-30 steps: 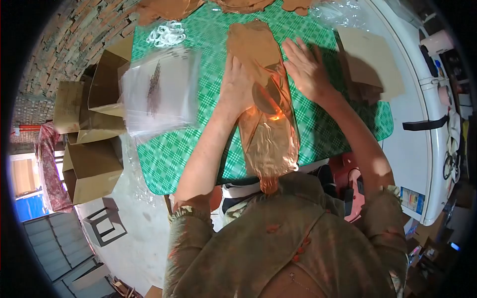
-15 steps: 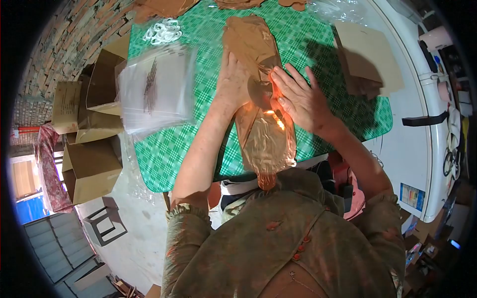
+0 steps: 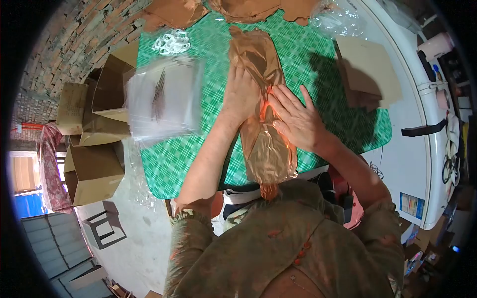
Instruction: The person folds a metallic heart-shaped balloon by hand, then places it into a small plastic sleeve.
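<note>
A long copper-coloured foil piece (image 3: 263, 144) lies lengthwise on the green checked tablecloth (image 3: 194, 144), running from the table's near edge toward the far side. My left hand (image 3: 242, 94) lies flat on its left side, fingers pointing away from me. My right hand (image 3: 295, 121) presses flat on its middle from the right, fingers spread and pointing left. The two hands almost touch over the foil. Neither hand grips anything.
A stack of clear plastic bags (image 3: 161, 97) lies left on the table, white plastic rings (image 3: 171, 42) behind it. More copper foil pieces (image 3: 233, 10) lie at the far edge. Brown cardboard sheets (image 3: 370, 67) lie right. Open cartons (image 3: 92, 169) stand left of the table.
My right hand came in from the cloth at the right and now presses flat on the foil's middle. The left hand stayed on the foil.
</note>
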A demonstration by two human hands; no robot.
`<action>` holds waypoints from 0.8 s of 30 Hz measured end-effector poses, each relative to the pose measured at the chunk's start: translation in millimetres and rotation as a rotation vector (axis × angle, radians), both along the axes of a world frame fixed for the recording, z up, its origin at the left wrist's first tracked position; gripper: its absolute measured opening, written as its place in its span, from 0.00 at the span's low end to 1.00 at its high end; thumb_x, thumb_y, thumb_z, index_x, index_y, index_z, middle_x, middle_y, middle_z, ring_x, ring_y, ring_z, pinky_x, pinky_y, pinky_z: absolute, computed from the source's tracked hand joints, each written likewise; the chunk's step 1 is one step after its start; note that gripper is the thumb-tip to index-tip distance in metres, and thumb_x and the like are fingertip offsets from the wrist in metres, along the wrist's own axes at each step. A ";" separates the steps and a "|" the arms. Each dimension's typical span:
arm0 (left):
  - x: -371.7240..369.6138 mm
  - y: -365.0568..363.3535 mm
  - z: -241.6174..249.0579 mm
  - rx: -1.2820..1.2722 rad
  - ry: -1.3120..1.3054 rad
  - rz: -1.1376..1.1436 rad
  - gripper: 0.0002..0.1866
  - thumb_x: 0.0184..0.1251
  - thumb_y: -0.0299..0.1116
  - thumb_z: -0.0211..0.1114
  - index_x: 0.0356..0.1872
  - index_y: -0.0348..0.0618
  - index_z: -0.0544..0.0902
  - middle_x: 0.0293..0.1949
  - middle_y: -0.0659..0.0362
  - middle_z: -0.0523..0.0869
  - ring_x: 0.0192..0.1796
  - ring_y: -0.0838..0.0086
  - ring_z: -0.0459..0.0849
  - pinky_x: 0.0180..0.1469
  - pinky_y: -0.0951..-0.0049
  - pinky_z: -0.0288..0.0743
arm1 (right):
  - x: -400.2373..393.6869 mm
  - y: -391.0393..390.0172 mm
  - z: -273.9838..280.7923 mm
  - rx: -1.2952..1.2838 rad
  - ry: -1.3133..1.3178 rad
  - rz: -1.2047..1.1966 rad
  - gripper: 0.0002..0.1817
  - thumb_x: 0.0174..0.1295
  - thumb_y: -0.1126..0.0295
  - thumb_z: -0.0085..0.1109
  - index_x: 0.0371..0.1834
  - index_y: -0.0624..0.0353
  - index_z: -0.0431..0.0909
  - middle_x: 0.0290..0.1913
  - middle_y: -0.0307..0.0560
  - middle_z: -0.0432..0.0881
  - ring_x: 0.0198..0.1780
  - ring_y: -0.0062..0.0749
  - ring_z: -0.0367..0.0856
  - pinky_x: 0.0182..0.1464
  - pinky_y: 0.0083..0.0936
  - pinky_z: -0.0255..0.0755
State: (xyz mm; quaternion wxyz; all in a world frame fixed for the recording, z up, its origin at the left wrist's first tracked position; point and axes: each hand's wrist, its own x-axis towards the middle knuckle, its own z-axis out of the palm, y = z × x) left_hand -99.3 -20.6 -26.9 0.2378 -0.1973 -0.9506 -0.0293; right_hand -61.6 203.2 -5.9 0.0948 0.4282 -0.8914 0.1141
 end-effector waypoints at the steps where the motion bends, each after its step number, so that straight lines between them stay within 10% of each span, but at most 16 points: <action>1: -0.7 -0.6 -3.2 0.010 0.011 -0.001 0.30 0.69 0.41 0.58 0.68 0.33 0.79 0.68 0.45 0.77 0.78 0.49 0.65 0.83 0.44 0.48 | 0.0 -0.5 0.8 0.003 -0.009 -0.006 0.34 0.73 0.56 0.58 0.79 0.60 0.67 0.83 0.50 0.62 0.85 0.40 0.54 0.83 0.60 0.40; 8: -6.5 -10.6 16.2 0.177 0.052 0.151 0.21 0.69 0.35 0.60 0.59 0.34 0.81 0.67 0.41 0.77 0.74 0.47 0.70 0.81 0.45 0.55 | 0.4 0.3 -0.9 0.020 -0.034 -0.010 0.33 0.76 0.56 0.55 0.80 0.56 0.66 0.84 0.51 0.58 0.87 0.41 0.50 0.84 0.60 0.38; 12: 8.6 -28.1 71.7 0.498 0.110 0.297 0.26 0.75 0.35 0.62 0.69 0.34 0.75 0.72 0.40 0.75 0.78 0.44 0.67 0.80 0.48 0.59 | 1.4 0.4 0.4 0.026 -0.050 -0.011 0.32 0.77 0.55 0.53 0.81 0.56 0.65 0.85 0.52 0.57 0.87 0.42 0.49 0.84 0.60 0.36; 13: 4.0 -27.7 71.5 0.438 0.386 0.246 0.19 0.70 0.28 0.61 0.59 0.31 0.78 0.58 0.38 0.82 0.61 0.41 0.79 0.71 0.45 0.69 | 1.5 0.5 0.7 0.030 -0.057 -0.012 0.32 0.77 0.55 0.53 0.81 0.56 0.65 0.85 0.52 0.57 0.87 0.42 0.49 0.84 0.60 0.36; 24: -12.5 21.3 23.6 0.257 -0.174 -0.191 0.28 0.83 0.43 0.52 0.77 0.42 0.71 0.77 0.46 0.72 0.81 0.55 0.65 0.84 0.50 0.51 | 0.3 -0.5 -0.9 0.039 -0.075 -0.030 0.33 0.78 0.53 0.48 0.83 0.54 0.61 0.87 0.51 0.52 0.88 0.40 0.43 0.85 0.61 0.31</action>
